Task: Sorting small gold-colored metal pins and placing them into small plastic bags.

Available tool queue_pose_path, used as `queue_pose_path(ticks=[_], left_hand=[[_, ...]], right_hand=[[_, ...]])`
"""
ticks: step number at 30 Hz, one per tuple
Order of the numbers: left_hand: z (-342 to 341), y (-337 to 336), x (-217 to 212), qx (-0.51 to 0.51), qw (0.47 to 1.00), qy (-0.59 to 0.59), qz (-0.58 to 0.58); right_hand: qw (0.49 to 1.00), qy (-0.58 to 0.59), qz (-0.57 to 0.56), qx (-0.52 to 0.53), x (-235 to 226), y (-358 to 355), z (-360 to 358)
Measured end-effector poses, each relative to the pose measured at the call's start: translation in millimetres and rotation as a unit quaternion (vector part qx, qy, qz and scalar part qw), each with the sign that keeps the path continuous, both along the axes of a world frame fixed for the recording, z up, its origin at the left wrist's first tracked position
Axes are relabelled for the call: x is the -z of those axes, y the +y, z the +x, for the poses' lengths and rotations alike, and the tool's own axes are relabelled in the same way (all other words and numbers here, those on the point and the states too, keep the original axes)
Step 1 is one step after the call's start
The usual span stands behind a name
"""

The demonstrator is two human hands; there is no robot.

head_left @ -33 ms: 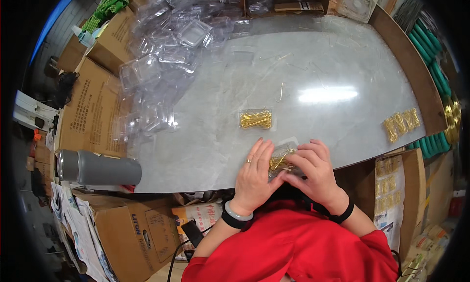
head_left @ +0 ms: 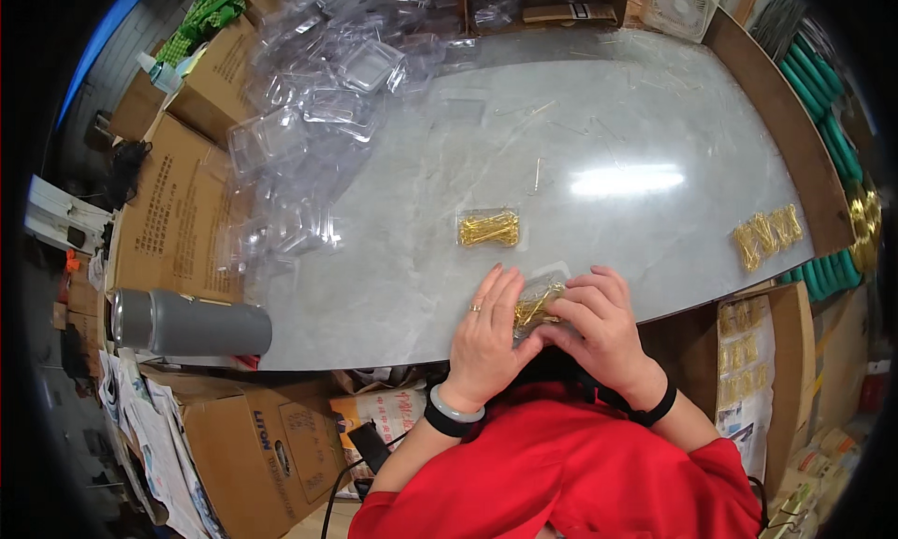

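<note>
Head view: slim gold metal pins (head_left: 533,311) in a clear plastic tray (head_left: 558,269), between both hands.
They slant up rightward; left hand (head_left: 482,336) flanks them, fingers straight, nearly together; nearer right hand (head_left: 601,327) curls over their right end, pinch unclear.

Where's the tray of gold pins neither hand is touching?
Near the head view's centre, the tray lies on the grey table, just beyond the left hand.

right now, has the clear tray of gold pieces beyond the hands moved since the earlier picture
No: the clear tray shows no visible shift either way against the wooden board along the right side of the table.
</note>
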State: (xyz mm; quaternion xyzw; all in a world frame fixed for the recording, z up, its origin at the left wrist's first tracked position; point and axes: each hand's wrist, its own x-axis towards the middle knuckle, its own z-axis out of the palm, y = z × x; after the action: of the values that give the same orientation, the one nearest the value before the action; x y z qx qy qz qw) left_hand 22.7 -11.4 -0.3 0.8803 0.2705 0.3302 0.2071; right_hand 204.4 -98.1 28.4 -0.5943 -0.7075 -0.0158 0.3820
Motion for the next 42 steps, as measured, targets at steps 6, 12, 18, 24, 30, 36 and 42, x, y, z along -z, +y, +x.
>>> queue_pose_path(ticks=[6, 12, 18, 24, 30, 36, 42], left_hand=[[0.3, -1.2, -1.1, -0.002, 1.0, 0.02, 0.021], [1.9, -4.6, -0.4, -0.021, 1.0, -0.014, -0.019], [1.0, -4.3, 1.9, -0.02, 0.998, -0.042, -0.03], [1.7, -4.0, -1.9, -0.021, 0.999, -0.039, -0.026], [0.4, -3.9, -0.5, -0.015, 0.998, -0.047, -0.03], [0.0, -4.8, 3.5, -0.022, 0.997, -0.06, -0.046], [1.7, -3.6, 3.0, -0.022, 0.997, -0.065, -0.027]], right_hand=[[1.0, 0.028, 0.002, -0.004, 6.9, 13.0, 5.2], [0.998, 0.061, 0.003, -0.004, -10.2, 20.7, -3.0], [0.998, -0.052, -0.037, -0.018, -11.6, 26.6, -6.2], [1.0, -0.004, -0.018, 0.009, -9.6, 24.3, -7.7], [0.999, -0.003, -0.027, -0.035, -5.2, 36.9, -16.7], [0.996, -0.046, -0.035, -0.072, -11.8, 45.5, -23.4], [0.992, -0.113, -0.014, -0.048, -11.0, 44.2, -18.3]])
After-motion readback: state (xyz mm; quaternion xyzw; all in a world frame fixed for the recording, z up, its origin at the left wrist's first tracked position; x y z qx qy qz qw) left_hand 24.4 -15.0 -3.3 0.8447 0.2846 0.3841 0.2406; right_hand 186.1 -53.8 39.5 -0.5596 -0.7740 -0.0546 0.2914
